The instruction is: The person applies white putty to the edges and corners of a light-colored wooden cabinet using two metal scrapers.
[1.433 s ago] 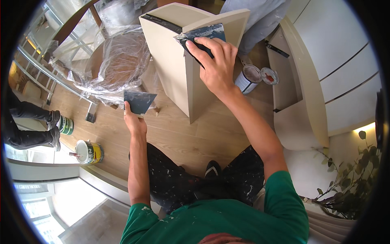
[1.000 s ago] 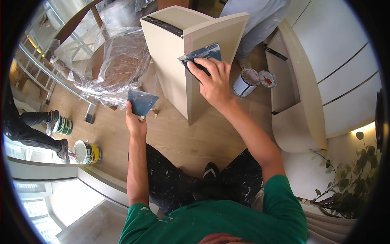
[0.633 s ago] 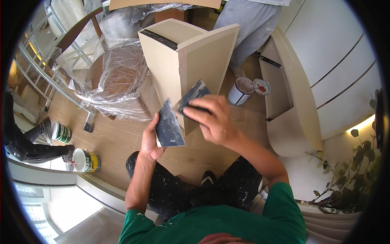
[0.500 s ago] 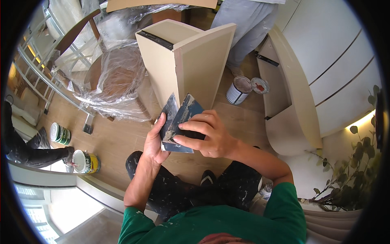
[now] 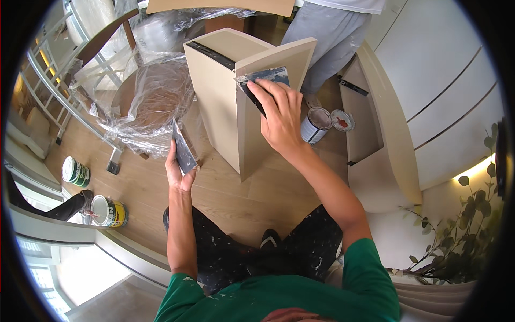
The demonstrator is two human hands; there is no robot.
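**Blade flat on the panel, spare blade low at our left**

Our right hand (image 5: 279, 115) presses a wide scraper (image 5: 263, 78) against the face of the beige panel (image 5: 268, 123), near the panel's top edge. The fingers are spread over the blade and closed around it, so that hand is full. The blade's long axis runs roughly across the panel, a little tilted, with its left corner close to the panel's left edge. The panel stands upright on the wooden floor (image 5: 252, 198), leaning against or joined to a beige cabinet (image 5: 214, 102); we cannot tell which.

Our left hand (image 5: 179, 172) sits lower and to the left, well apart from the panel, gripping a second, darker scraper (image 5: 184, 150) that points upward. It too is closed on its tool.

So the panel lies straight ahead of the right hand and up and to the right of the left one; the right is the nearer by far, already touching.

Just right of the panel, an open paint can (image 5: 316, 123) and its lid (image 5: 341, 120) rest on the floor. Behind the cabinet, a plastic-wrapped table (image 5: 150, 102). Another person's grey trouser legs (image 5: 332, 37) stand beyond.
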